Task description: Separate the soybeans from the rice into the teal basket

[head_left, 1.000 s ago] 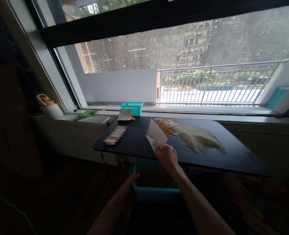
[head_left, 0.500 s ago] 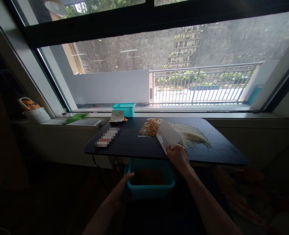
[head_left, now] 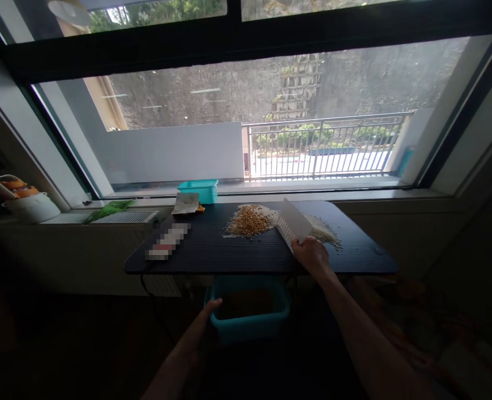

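My right hand point(head_left: 311, 255) grips a flat white scraper point(head_left: 293, 223) standing on edge on the black table point(head_left: 237, 253). The scraper sits between a heap of yellow corn kernels point(head_left: 248, 220) on its left and a spread of white rice point(head_left: 323, 230) on its right. My left hand point(head_left: 204, 318) holds the left rim of a teal bin point(head_left: 248, 307) kept below the table's front edge. The bin holds brownish grain.
A second teal bin point(head_left: 199, 190) stands on the window sill behind the table, with a small paper packet point(head_left: 186, 203) beside it. A white pot point(head_left: 31, 206) and a green item point(head_left: 109, 210) rest on the radiator shelf at left. A blurred card point(head_left: 167, 241) lies on the table's left part.
The scraper has travelled from left of the corn heap, over it, to the boundary between corn and rice. The view has swung leftward. My left hand keeps hold of the bin.
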Motion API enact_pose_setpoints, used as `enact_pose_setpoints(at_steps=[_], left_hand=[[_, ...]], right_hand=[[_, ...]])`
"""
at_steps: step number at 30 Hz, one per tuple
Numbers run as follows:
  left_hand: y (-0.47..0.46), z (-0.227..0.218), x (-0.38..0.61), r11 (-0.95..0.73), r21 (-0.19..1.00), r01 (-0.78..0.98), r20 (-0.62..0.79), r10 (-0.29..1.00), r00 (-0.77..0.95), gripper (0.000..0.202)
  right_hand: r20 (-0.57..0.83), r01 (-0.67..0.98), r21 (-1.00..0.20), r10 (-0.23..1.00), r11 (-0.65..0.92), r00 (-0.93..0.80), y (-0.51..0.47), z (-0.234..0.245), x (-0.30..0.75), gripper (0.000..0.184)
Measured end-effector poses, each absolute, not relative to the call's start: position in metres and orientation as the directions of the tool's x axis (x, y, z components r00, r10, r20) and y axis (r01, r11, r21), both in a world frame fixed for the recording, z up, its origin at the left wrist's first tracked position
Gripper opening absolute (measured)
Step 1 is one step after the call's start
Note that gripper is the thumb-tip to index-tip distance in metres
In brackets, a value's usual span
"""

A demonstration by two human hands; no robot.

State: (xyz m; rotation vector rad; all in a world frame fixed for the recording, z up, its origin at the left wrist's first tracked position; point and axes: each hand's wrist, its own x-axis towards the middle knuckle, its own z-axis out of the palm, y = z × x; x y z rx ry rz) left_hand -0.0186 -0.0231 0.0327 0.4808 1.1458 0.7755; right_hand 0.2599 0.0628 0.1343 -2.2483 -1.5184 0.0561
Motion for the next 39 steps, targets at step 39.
enact_pose_setpoints(at_steps=[39], left_hand=[[-0.008, 0.069, 0.036, 0.722, 0.656, -0.220, -0.591, 0.672, 0.446, 0.062]], right_hand=[[0.190, 0.401, -0.909, 0.968, 0.112, 0.162, 0.058, 0.147, 0.316, 0.040]])
